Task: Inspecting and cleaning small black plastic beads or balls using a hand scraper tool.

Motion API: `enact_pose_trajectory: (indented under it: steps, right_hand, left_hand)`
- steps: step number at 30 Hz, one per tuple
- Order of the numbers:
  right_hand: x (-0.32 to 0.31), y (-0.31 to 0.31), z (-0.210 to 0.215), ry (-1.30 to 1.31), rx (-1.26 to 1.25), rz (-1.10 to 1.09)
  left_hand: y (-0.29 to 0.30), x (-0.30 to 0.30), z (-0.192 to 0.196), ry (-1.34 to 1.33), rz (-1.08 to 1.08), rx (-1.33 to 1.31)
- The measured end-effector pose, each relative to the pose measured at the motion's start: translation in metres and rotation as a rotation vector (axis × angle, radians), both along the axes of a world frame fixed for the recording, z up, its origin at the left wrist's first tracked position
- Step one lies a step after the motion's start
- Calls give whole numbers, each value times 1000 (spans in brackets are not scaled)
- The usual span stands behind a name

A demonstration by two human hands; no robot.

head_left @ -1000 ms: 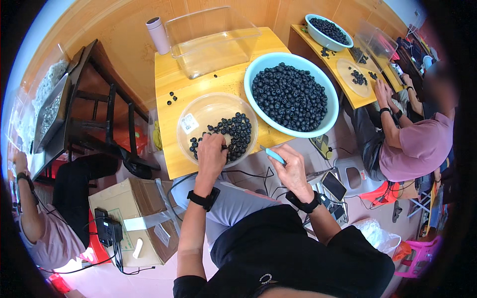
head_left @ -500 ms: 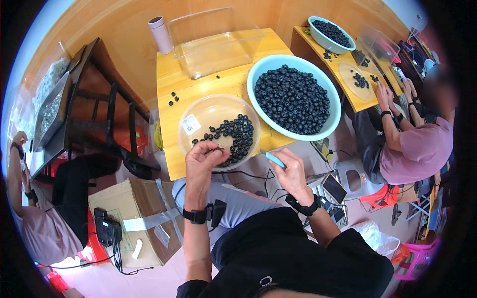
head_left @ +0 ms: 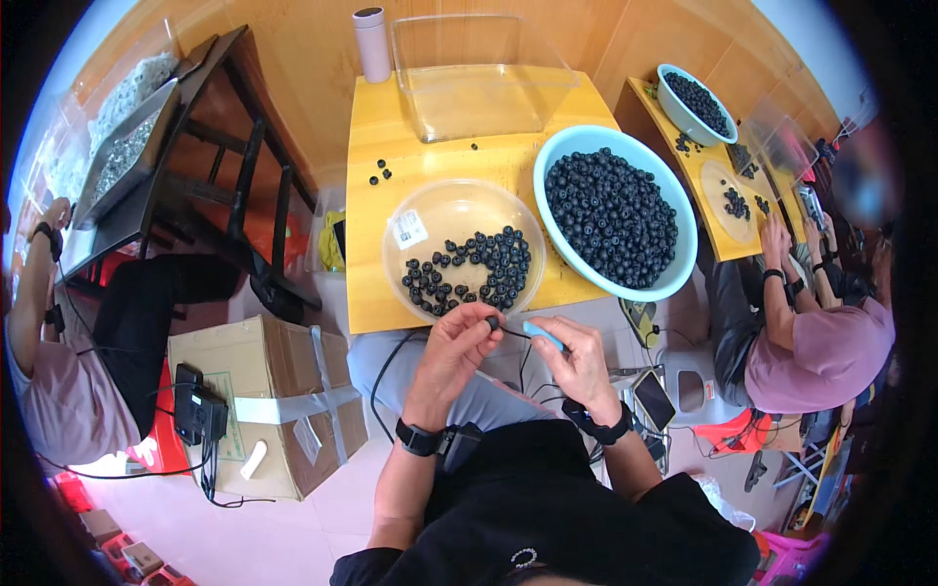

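My left hand (head_left: 451, 352) pinches a small round black piece (head_left: 492, 322) between thumb and fingertips, just in front of a shallow clear round tray (head_left: 445, 203). My right hand (head_left: 581, 363) is closed around the light-blue handle of a slim tool (head_left: 543, 336). Its thin tip points left at the black piece; contact between them I cannot make out. Many loose black pieces (head_left: 503, 259), some showing a central hole, lie in the near and right part of the tray. To the right, a light-blue basin (head_left: 691, 244) is heaped with the same kind of pieces.
An empty clear rectangular bin (head_left: 479, 127) and a pink bottle (head_left: 371, 44) stand at the table's back. A few black pieces (head_left: 382, 172) lie left on the yellow table (head_left: 366, 234). A taped cardboard box (head_left: 264, 410) is left of my legs. Other people work at both sides.
My hands have come together: the left moved right, away from the tray, with a black piece now visible in its fingers, and the tool tip has come close to it. The view shifted.
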State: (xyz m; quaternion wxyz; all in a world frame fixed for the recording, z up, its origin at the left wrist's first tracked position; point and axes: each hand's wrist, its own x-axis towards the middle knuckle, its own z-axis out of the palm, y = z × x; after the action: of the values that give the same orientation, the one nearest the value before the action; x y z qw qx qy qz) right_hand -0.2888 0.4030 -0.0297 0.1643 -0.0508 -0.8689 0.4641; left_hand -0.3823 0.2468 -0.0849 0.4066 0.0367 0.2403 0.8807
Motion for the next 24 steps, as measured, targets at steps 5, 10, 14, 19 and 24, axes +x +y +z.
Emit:
enact_pose_trajectory:
  steps: [5, 10, 14, 19, 24]
  right_hand:
    - [1, -5, 5, -74, 64, 25]
    - [-1, -8, 6, -22, 115, 37]
    - [-3, -9, 13, -87, 175, 42]
    - [-3, -6, 7, -50, 157, 37]
    - [-3, -6, 11, -73, 183, 45]
  left_hand:
    - [2, 2, 4, 7, 1, -17]
    - [2, 1, 1, 10, -19, 24]
    - [0, 0, -2, 23, -51, 35]
    - [1, 0, -4, 7, -48, 59]
    - [1, -1, -2, -29, -78, 66]
